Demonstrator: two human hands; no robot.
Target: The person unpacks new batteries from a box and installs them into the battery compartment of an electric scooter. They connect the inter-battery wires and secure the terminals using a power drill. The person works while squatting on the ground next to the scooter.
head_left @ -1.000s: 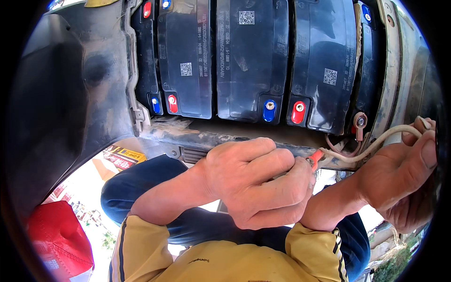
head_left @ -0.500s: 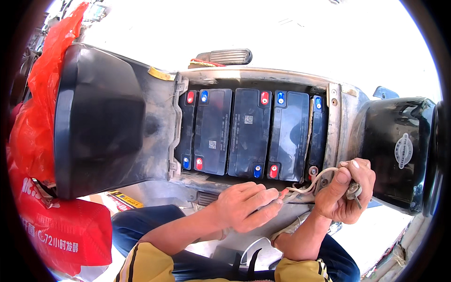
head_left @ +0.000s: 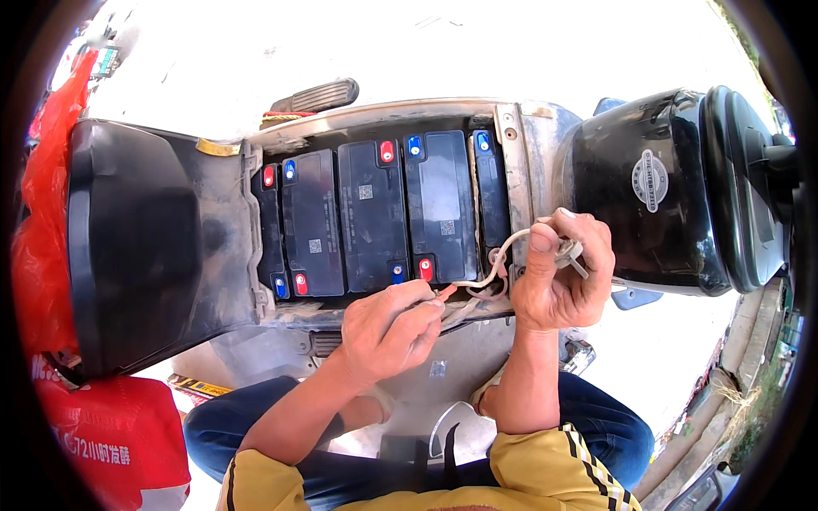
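Note:
Between my hands runs a pale cable [head_left: 504, 249]. My left hand [head_left: 388, 330] pinches it by its red-orange end sleeve [head_left: 446, 292], just off the near edge of the battery compartment. Its other part is gripped in my right hand [head_left: 561, 277], closed, with a grey metal piece [head_left: 569, 252] beside the fingers whose kind I cannot make out. Several black batteries [head_left: 372, 217] stand side by side in the compartment, with red and blue terminals at their corners. A loop of dull pinkish wire [head_left: 487, 295] lies by the rightmost battery's near end, partly behind the cable.
The scooter's black front body [head_left: 132, 247] rises to the left, its glossy black rear part [head_left: 630, 187] to the right. A metal frame rim [head_left: 375, 111] borders the compartment. Red bags [head_left: 115, 443] sit at the left. A footrest [head_left: 315, 95] sticks out on the far side.
The view has shifted, so the scooter appears further left and higher. My right hand has turned more upright, still holding the cable; my left hand keeps its pinch on the sleeved end.

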